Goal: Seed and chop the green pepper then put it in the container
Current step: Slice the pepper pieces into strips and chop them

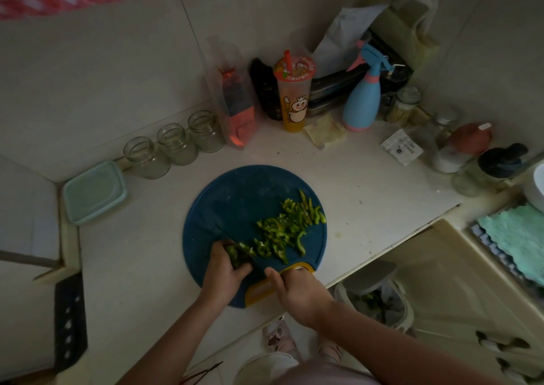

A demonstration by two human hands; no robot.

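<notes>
Your left hand (226,270) rests on the round blue cutting board (235,196). Its fingers (219,250) curl over the last uncut pepper piece (235,256) and hold it down near the front of the board.

Your right hand (297,292) grips the knife (235,242). Its fingers are wrapped round the handle, which your hand hides, and one finger reaches out toward the blade. The blade lies right against the pepper piece, just beside your left fingers.

A heap of cut green strips (288,225) lies on the right side of the board.

The container (94,192) sits on the table (353,196), well apart from the board on its left, near three glass jars (173,144).
</notes>
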